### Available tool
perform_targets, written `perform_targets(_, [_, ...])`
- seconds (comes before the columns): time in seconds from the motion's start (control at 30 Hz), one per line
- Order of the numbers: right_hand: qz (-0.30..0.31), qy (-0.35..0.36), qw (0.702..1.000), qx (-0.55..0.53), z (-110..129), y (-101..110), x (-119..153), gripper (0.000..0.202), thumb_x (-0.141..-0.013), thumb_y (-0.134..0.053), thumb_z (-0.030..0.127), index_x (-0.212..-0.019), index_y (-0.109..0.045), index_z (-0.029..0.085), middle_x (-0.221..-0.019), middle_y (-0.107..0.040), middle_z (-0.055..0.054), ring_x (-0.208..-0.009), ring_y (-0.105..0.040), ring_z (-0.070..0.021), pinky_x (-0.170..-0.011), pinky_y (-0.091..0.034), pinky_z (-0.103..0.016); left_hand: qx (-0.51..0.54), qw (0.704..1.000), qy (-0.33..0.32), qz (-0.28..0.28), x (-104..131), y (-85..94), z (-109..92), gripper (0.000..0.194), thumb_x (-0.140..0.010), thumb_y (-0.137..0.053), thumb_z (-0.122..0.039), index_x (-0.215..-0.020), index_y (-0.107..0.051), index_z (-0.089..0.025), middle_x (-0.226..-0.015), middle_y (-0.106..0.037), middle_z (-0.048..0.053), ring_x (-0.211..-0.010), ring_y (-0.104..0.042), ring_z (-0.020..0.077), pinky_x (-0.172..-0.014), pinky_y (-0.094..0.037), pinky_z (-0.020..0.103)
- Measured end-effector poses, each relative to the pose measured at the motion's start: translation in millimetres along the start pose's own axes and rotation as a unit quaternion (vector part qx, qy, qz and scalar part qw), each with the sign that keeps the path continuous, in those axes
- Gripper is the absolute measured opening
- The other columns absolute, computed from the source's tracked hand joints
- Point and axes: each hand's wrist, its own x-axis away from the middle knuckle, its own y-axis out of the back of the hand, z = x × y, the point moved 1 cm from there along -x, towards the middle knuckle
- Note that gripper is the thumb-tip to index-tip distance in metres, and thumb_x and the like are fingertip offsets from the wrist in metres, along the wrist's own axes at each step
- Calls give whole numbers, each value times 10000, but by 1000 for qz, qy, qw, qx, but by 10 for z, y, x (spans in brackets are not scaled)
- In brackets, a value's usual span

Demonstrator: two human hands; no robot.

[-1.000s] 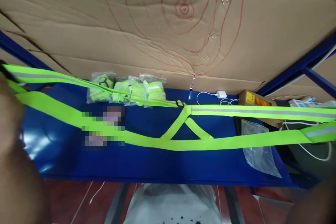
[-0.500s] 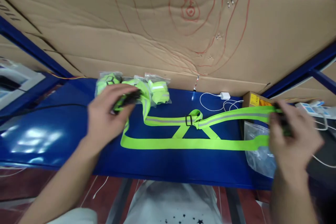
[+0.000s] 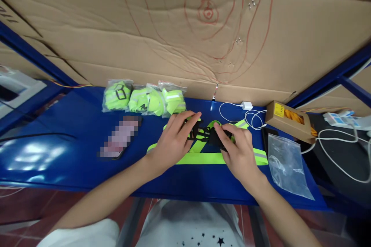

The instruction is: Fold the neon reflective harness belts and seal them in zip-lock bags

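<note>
Both hands meet at the middle of the blue worktop [image 3: 72,142], over a neon-green reflective strap harness [image 3: 203,158] that lies folded flat on the surface. The left hand [image 3: 174,141] rests palm down on the left part of the harness, its fingers [image 3: 189,117] stretched forward and curled onto a black buckle [image 3: 203,133] at the centre. The right hand [image 3: 239,150] comes in from the other side, its fingers [image 3: 222,133] closed over the right end of the same black buckle piece; it looks like a pinch between thumb and forefinger, though the thumb is mostly hidden. The two hands are close together, fingertips almost touching across the buckle. A long green band of the harness runs under both hands, parallel to the front edge of the worktop, and a grey reflective stripe shows on the part just right of the right hand. Behind the left hand, against the cardboard sheet [image 3: 116,38] that backs the worktop, sits a row of clear bags holding folded green harnesses [image 3: 145,98]. To the right lie an empty clear plastic bag [image 3: 286,166], a small brown cardboard box [image 3: 288,119] and a white charger with its coiled cable [image 3: 249,110].
</note>
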Motion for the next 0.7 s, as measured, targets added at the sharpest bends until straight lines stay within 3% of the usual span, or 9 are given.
perform_targets(0.33, [25, 2, 1000, -15, 60, -91, -28, 780, -937, -477, -35, -1651, -319, 236, -1254, -619, -143, -1126, -566, -289, -951, -506, -443, -50, 997, -23, 52, -71, -86, -214, 601, -882, -475, -2, -1480, -457, -66, -1305, -596, 209, -1209, -568, 326, -993, -506, 451])
perform_targets(0.43, [60, -28, 996, -66, -40, -23, -164, 696, -969, -636, 182, -1614, -396, 285, -1395, -573, -143, -1245, -553, -323, -1037, -483, -506, -53, 997, -10, 50, -177, -5, -213, 626, -857, -517, -28, -1480, -465, -64, -1298, -608, 207, -1180, -572, 333, -967, -490, 458])
perform_targets(0.5, [107, -52, 980, -157, -187, 69, -304, 871, -890, -777, 437, -1633, -345, 297, -1580, -446, -145, -1426, -456, -364, -1153, -415, -554, -62, 997, 19, 30, -280, 97, -181, 652, -819, -578, -55, -1464, -505, -109, -1295, -619, 188, -1134, -576, 339, -928, -468, 469])
perform_targets(0.57, [158, -68, 946, -273, -366, 168, -457, 1076, -793, -828, 588, -1660, -258, 302, -1676, -354, -128, -1527, -367, -364, -1226, -354, -553, -58, 997, 55, -5, -402, 200, -149, 649, -783, -632, -85, -1420, -555, -185, -1288, -630, 154, -1129, -570, 346, -915, -433, 480])
perform_targets(0.6, [184, -75, 927, -317, -453, 209, -530, 1050, -784, -828, 607, -1643, -301, 312, -1657, -404, -113, -1517, -396, -353, -1235, -347, -546, -41, 996, 72, -24, -465, 239, -137, 615, -778, -652, -102, -1377, -580, -217, -1275, -639, 134, -1140, -568, 344, -927, -418, 483])
perform_targets(0.7, [211, -118, 894, -377, -641, 271, -712, 766, -750, -874, 560, -1410, -613, 271, -1410, -662, -90, -1340, -587, -339, -1183, -412, -516, 61, 990, 101, -75, -632, 275, -108, 442, -790, -682, -136, -1215, -607, -232, -1179, -664, 85, -1129, -592, 303, -963, -409, 463])
